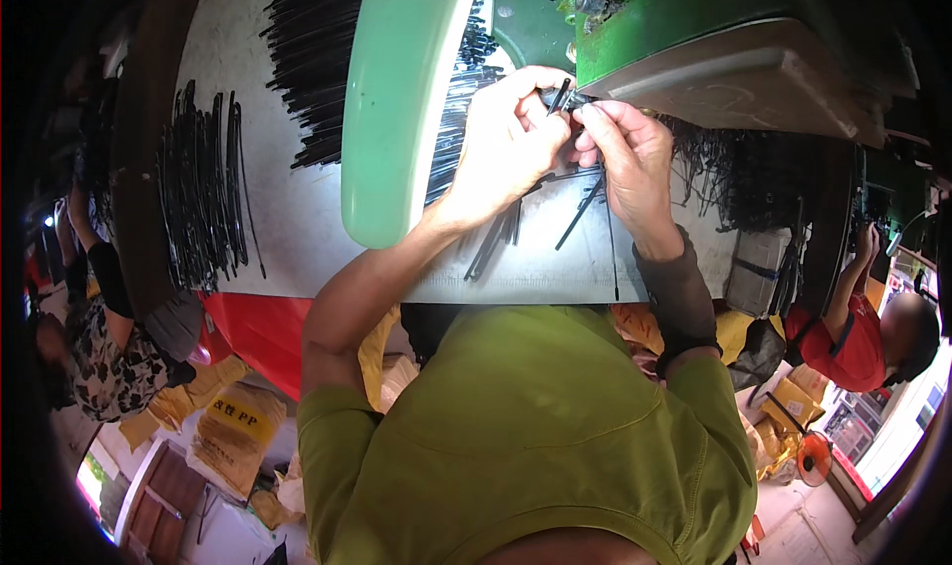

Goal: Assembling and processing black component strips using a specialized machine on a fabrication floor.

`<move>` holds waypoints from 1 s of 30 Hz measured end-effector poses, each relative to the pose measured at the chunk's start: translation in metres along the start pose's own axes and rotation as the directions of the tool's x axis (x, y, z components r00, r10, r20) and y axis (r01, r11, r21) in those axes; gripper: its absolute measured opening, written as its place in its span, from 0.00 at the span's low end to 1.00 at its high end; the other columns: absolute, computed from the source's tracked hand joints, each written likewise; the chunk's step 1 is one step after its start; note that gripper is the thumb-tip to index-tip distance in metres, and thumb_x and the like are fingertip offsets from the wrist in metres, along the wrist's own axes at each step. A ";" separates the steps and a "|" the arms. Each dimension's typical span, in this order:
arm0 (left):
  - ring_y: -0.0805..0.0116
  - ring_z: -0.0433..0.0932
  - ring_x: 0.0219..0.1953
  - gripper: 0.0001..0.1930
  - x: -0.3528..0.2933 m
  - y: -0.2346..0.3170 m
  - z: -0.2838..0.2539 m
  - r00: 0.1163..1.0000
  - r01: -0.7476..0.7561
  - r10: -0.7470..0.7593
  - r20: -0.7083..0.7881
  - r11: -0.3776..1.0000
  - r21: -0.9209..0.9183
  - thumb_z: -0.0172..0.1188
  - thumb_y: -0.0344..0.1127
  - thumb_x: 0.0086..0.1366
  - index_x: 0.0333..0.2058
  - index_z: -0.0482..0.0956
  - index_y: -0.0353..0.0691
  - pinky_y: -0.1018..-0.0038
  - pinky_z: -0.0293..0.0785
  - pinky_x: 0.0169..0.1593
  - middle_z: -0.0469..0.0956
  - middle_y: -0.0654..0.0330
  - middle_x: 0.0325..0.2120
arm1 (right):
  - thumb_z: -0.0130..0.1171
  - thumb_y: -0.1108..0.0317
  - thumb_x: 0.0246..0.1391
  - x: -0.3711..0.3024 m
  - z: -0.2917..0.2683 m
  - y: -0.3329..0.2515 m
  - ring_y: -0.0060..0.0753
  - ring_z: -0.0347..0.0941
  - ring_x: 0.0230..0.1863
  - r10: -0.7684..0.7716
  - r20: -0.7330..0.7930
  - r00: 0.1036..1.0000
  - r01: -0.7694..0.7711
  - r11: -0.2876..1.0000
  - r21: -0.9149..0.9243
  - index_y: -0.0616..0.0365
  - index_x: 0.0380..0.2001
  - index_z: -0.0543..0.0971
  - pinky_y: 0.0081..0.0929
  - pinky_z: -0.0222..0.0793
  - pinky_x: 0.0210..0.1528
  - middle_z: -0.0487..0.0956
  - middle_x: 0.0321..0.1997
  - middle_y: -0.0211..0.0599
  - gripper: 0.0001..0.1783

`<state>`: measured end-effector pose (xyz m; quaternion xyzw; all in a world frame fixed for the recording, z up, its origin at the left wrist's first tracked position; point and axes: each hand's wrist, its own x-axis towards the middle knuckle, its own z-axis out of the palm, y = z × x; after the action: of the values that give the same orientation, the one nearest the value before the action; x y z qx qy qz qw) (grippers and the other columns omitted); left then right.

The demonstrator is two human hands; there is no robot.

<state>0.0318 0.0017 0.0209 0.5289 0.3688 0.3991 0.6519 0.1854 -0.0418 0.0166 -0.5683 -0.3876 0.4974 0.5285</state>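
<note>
At the far middle of the worktable, my left hand [508, 141] and my right hand [631, 159] are close together below the edge of a green machine [650, 20]. The left fingers pinch a short, dark strip-like piece [562, 93]; its exact kind is too small to tell. Thumb and fingertips of my right hand close on the same spot, where something small and dark is partly hidden. Several thin black strips [581, 216] lie on the pale tabletop under my hands, some passing beneath the right palm.
A long light-green lamp cover [392, 119] stands left of my hands. Bundles of thin black strips lie beyond it [315, 59] and at the far left [203, 188]. To the right are a tangled black heap [764, 173] and a grey box [759, 268]. Other people work at both sides.
</note>
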 end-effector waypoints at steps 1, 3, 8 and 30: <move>0.80 0.71 0.16 0.08 0.001 0.000 0.000 1.000 -0.008 0.008 0.010 1.000 0.011 0.56 0.25 0.58 0.38 0.73 0.34 0.83 0.69 0.21 0.72 0.66 0.18 | 0.59 0.70 0.56 0.000 0.001 0.000 0.17 0.73 0.22 0.002 0.001 1.000 -0.002 1.000 -0.001 0.68 0.30 0.79 0.14 0.69 0.26 0.79 0.24 0.35 0.09; 0.80 0.70 0.17 0.09 0.002 0.001 0.003 1.000 0.014 -0.013 0.004 1.000 -0.016 0.56 0.25 0.57 0.38 0.73 0.34 0.83 0.70 0.21 0.72 0.66 0.18 | 0.59 0.70 0.56 -0.001 0.002 0.000 0.17 0.71 0.22 -0.003 0.005 1.000 0.003 0.994 0.109 0.68 0.30 0.79 0.13 0.68 0.26 0.78 0.24 0.34 0.09; 0.80 0.70 0.17 0.09 0.001 -0.001 0.007 0.998 0.062 -0.063 -0.007 0.989 -0.131 0.56 0.27 0.58 0.38 0.73 0.34 0.82 0.70 0.21 0.72 0.65 0.20 | 0.53 0.74 0.59 -0.001 -0.002 0.003 0.17 0.68 0.25 -0.003 0.033 0.999 -0.002 0.989 0.150 0.67 0.37 0.78 0.15 0.64 0.28 0.76 0.26 0.31 0.08; 0.80 0.71 0.19 0.08 0.010 -0.007 -0.002 0.994 -0.064 0.059 0.088 0.997 0.047 0.56 0.29 0.57 0.35 0.73 0.34 0.84 0.68 0.22 0.71 0.66 0.20 | 0.52 0.66 0.61 0.011 -0.019 -0.005 0.17 0.65 0.16 0.197 0.230 0.953 -0.259 0.924 0.281 0.65 0.26 0.78 0.19 0.66 0.23 0.71 0.15 0.29 0.14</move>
<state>0.0355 0.0108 0.0128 0.5728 0.3335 0.3864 0.6413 0.2064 -0.0345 0.0186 -0.4681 -0.2865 0.6639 0.5080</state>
